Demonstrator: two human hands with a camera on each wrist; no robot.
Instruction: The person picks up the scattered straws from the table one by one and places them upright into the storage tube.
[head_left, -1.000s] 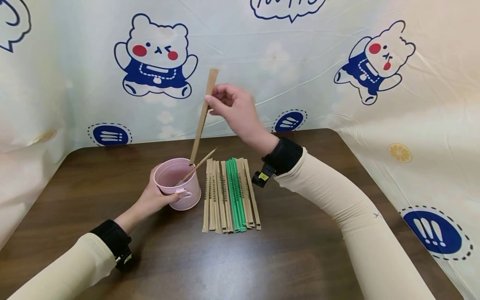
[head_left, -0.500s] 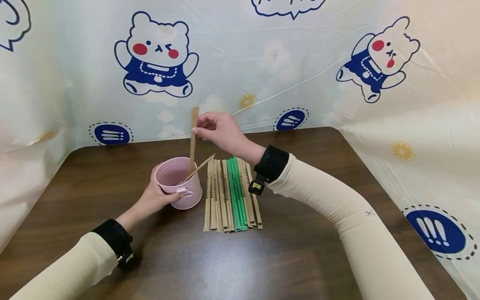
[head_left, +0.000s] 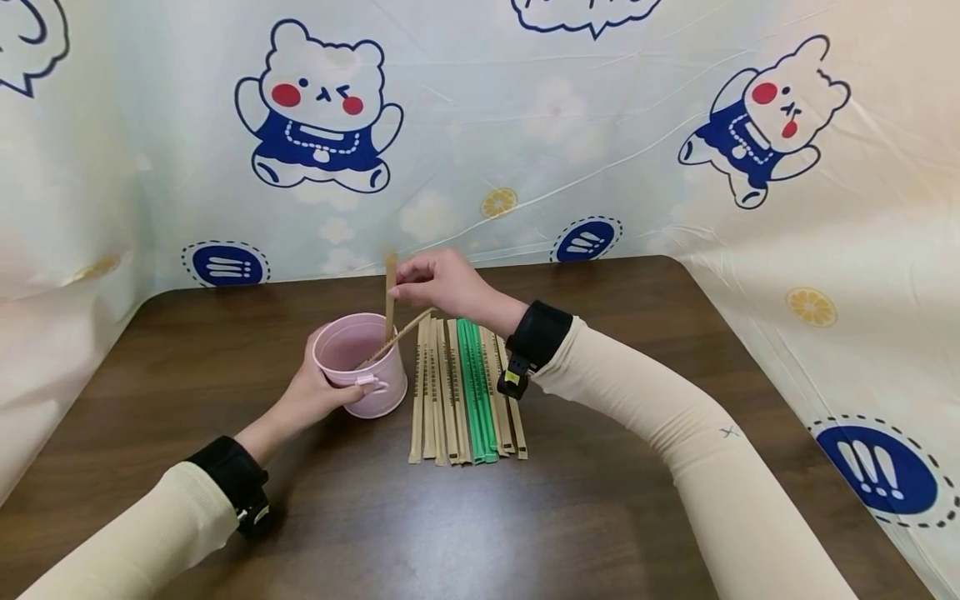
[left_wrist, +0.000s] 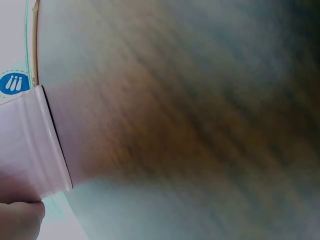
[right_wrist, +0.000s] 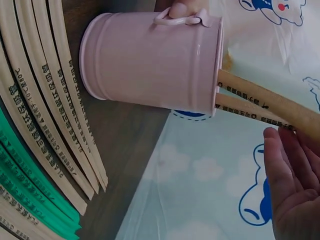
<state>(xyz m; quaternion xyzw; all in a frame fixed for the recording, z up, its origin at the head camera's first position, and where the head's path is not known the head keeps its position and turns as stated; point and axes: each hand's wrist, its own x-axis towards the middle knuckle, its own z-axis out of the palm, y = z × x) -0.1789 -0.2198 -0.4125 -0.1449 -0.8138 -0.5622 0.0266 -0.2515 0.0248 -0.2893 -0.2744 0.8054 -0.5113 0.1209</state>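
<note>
A small pink bucket [head_left: 375, 402] stands on the table, its mouth leaning slightly my way. My left hand [head_left: 321, 390] grips its side, thumb by the handle lug. Between thumb and fingers, my right hand [head_left: 441, 283] pinches the upper part of a straw in brown paper wrapping [head_left: 390, 279], which stands nearly upright with its lower end inside the bucket. A second brown-wrapped straw [head_left: 414, 325] leans over the rim to the right. The right wrist view shows both straws coming out of the bucket's mouth [right_wrist: 218, 60], with the right fingertips [right_wrist: 271, 134] close by.
Right of the bucket lies a row of wrapped straws, several brown [head_left: 430, 400] and a few green [head_left: 477, 392] side by side. The dark wooden table [head_left: 360, 517] ends at a printed curtain [head_left: 465, 125] behind and at both sides.
My right hand has come down and to the left, lowering the pinched straw further into the bucket and turning it more upright. The left hand keeps its grip on the bucket.
</note>
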